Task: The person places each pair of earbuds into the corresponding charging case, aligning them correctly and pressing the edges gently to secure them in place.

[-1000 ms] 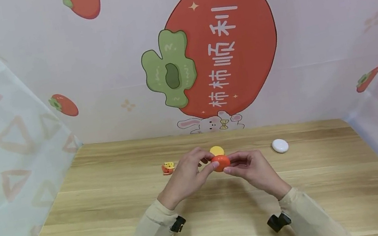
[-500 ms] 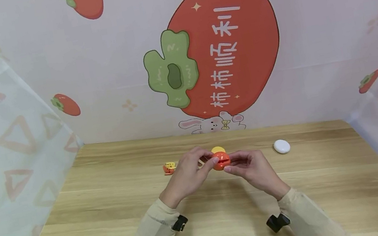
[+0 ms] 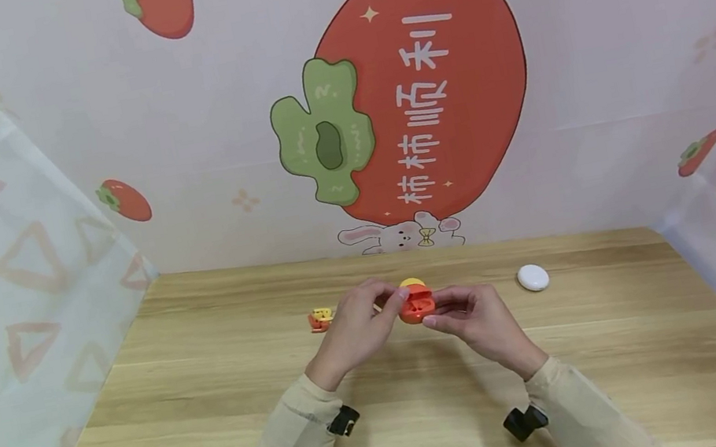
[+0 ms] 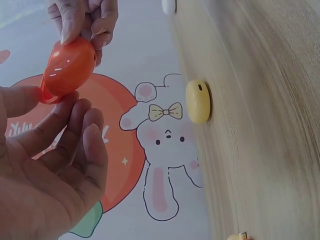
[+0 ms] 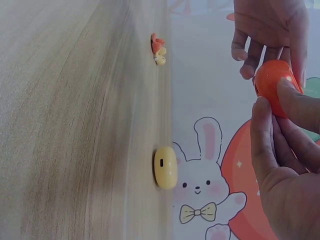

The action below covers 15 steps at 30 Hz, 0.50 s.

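Observation:
Between both hands, above the table, is a red-orange earbud charging case point(image 3: 419, 316) with its lid raised and slots showing inside. My left hand point(image 3: 356, 327) pinches the lid side between thumb and fingers, as the left wrist view also shows. From the other side, my right hand point(image 3: 487, 324) grips the case's body with thumb and fingertips. Just behind the hands lies a yellow earbud case point(image 5: 166, 167), mostly hidden in the head view. Left of the left hand is a small cluster of red and yellow earbuds point(image 3: 320, 319), partly covered by that hand.
A white round case point(image 3: 533, 277) lies to the right on the wooden table point(image 3: 636, 334). A printed backdrop point(image 3: 190, 125) stands along the table's far edge, with cloth walls at both sides. Black camera mounts point(image 3: 526, 422) sit on the wrists.
The red case's lid has gone from shut, through a narrow gap, to wide open, lifted by the left hand. The right hand's hold looks unchanged.

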### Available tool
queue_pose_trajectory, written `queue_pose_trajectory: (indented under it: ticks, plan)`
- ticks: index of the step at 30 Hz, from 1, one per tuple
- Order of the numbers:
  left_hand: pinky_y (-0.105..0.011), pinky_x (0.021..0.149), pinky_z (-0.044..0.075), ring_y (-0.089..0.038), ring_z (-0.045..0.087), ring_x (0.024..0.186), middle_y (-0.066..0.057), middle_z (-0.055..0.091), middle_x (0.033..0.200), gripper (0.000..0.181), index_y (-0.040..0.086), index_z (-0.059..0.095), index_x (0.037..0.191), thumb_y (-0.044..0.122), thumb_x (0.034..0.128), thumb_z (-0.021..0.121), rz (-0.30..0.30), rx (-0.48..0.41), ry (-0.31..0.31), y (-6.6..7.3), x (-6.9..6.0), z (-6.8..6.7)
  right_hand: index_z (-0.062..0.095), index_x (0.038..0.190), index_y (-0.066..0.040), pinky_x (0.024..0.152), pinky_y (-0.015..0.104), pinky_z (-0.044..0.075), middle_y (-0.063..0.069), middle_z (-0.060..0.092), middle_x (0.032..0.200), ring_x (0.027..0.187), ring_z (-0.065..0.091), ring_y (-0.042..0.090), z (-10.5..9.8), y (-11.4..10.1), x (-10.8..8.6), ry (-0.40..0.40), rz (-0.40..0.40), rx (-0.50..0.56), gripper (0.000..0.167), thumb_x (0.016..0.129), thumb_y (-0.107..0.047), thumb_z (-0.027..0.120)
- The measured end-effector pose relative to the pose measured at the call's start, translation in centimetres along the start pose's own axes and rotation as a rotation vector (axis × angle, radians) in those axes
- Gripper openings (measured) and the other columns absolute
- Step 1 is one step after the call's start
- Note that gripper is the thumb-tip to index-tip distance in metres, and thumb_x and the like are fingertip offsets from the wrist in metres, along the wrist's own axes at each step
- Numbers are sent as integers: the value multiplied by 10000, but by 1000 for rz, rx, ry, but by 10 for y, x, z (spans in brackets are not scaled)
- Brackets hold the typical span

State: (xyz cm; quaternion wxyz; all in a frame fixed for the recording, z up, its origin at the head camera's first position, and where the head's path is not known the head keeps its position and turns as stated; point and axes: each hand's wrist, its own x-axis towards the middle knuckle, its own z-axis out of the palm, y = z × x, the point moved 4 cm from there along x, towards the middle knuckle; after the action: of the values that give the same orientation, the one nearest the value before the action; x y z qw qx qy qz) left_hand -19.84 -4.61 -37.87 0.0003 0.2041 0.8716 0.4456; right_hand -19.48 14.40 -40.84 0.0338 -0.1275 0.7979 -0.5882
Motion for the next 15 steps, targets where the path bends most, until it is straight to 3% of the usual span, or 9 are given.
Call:
queue_pose_trajectory:
  ticks: [7,15]
  plan:
    - [-315,695,515,-152,589,864,39,634,933,343,89,743,1092,376,1047,561,-55,-10,-6,-1,1,1,722,1153,50,803,300,591,171,726,1062,924,731,259,0,-1,-2,-3,-4,21,335,840,-20,819]
    - [-337,742,523,-159,597,921,30,653,985,388,96,731,1143,414,1057,526,-85,-20,-25,-4,1,0,724,1149,50,803,291,590,172,727,1063,925,728,252,-2,0,-3,8,3,15,331,845,-37,820]
